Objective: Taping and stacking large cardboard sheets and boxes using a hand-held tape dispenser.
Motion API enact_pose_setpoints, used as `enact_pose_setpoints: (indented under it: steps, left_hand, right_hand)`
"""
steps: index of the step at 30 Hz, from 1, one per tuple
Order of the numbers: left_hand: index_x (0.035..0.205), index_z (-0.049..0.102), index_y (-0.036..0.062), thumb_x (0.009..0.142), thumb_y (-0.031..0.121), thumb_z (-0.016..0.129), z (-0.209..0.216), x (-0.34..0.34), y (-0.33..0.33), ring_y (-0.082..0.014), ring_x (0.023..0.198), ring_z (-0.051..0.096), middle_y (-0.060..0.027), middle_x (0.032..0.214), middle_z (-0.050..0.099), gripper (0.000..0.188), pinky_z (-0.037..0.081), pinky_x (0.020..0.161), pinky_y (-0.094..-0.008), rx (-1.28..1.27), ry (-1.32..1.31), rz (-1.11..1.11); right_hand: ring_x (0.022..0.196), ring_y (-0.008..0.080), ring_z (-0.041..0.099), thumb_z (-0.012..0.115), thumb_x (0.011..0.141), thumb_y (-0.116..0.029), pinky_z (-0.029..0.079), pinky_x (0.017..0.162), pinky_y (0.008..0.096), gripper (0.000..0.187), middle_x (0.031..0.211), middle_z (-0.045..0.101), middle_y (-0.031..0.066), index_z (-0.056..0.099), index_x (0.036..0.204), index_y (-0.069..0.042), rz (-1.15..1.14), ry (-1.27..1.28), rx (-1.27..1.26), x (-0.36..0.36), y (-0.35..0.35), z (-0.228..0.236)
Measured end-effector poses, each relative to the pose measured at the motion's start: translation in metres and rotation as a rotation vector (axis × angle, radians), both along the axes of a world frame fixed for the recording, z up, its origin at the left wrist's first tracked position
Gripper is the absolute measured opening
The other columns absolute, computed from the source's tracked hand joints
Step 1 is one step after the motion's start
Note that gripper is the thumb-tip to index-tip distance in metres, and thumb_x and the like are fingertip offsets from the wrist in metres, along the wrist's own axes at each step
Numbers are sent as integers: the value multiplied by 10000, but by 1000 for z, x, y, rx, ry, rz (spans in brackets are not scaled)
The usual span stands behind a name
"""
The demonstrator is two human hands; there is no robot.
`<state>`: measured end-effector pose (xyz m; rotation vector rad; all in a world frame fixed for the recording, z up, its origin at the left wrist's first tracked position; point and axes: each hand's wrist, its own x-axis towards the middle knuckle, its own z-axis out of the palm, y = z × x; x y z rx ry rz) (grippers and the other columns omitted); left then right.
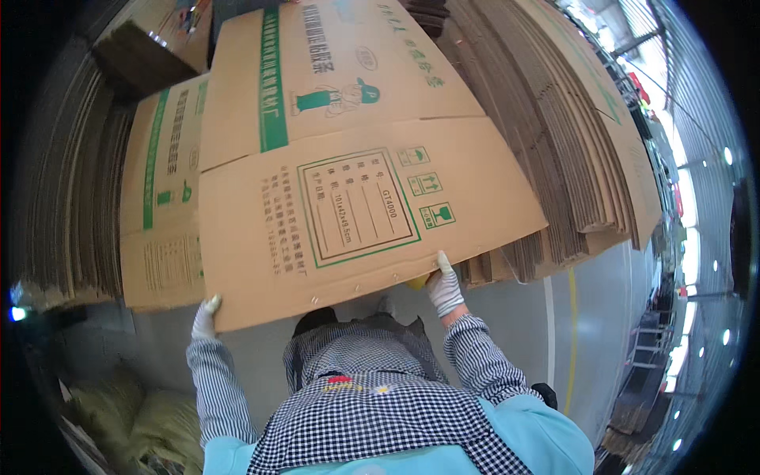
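A large flattened cardboard box (237, 229), brown with green printing, stretches out in front of me, its near edge tilted up to the right. At its near left corner my left hand (206, 318), in a white glove, grips the edge with the thumb on top. Farther right along the same edge, my right hand (445, 286) holds on, also gloved, thumb above and fingers below the sheet. Something yellow (417, 282) peeks out beside the right hand under the edge; I cannot make out what it is. The fingers under the cardboard are hidden.
Another flat box (162, 277) lies to the left, partly beneath the held one. Stacks of flattened cartons stand at the left (67, 190) and right (554, 142). Greenish woven sacks (134, 419) sit at the lower left. A yellow line (573, 340) marks the grey floor.
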<state>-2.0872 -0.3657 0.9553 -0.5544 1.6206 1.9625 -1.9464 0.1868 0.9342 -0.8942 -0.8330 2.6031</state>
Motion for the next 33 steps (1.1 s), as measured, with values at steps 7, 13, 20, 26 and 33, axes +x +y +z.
enact_pose_setpoints:
  steps: [7, 13, 20, 26, 33]
  left_hand:
    - [1341, 497, -65, 855, 218, 747, -5, 12, -31, -335, 1143, 585, -208, 1265, 604, 616, 445, 1018, -401, -1048, -49, -247]
    - [1154, 573, -68, 857, 164, 724, 21, 163, 243, -310, 984, 616, -168, 1092, 626, 406, 500, 921, -396, -929, 424, 749]
    - [1211, 577, -43, 984, 508, 490, -39, 227, 439, -306, 959, 670, -217, 1129, 657, 603, 554, 839, -428, 253, -173, 195]
    - [1463, 388, -38, 934, 759, 222, 24, 224, 478, -300, 1439, 322, -223, 1508, 397, 971, 179, 1205, -427, 940, 10, -261]
    - [1411, 490, -10, 958, 522, 531, 117, 244, 467, -254, 1418, 361, -132, 1518, 421, 700, 243, 1183, -407, 539, 295, -209]
  right_hand:
    - [1216, 311, 546, 706, 863, -327, 414, 1089, 494, 600, 1313, 581, 126, 498, 1365, -73, 47, -425, -277, 146, 66, 125]
    - [1241, 270, 535, 775, 789, -242, 425, 1093, 454, 711, 1315, 579, 98, 459, 1397, -48, 187, -353, -47, 228, 140, 134]
    - [1157, 227, 591, 845, 653, -286, 461, 1033, 381, 847, 1276, 601, 82, 486, 1378, -33, 777, -264, 469, 222, 209, 133]
    - [1132, 182, 571, 895, 644, -301, 458, 989, 373, 814, 1299, 589, 59, 533, 1326, -42, 1207, -33, 613, 162, 179, 173]
    - [1202, 318, 536, 854, 622, -432, 421, 1026, 421, 745, 1262, 571, 164, 594, 1189, -24, 1418, 210, 1153, 115, 185, 153]
